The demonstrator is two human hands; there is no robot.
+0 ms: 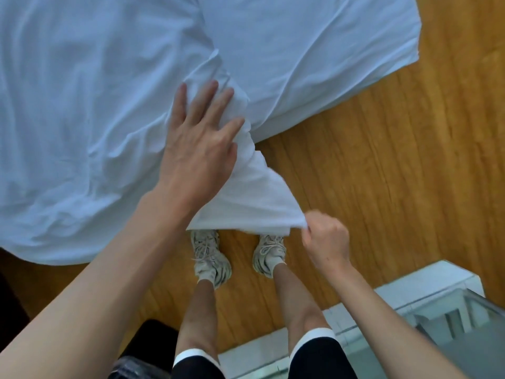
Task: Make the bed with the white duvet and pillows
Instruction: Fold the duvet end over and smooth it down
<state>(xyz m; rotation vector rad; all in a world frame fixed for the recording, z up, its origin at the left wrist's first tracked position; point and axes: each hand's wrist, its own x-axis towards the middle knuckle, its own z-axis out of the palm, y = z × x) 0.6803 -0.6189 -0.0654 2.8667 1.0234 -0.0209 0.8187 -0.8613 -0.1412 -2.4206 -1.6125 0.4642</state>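
Fingers (314, 228) pinching duvet (82, 91) corner, fingertips hidden in folds

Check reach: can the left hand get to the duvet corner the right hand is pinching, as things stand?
Probably yes. The left hand presses flat on the bunched duvet, and the pulled-out corner in the right hand hangs over bare floor, with nothing between them but the taut fabric.
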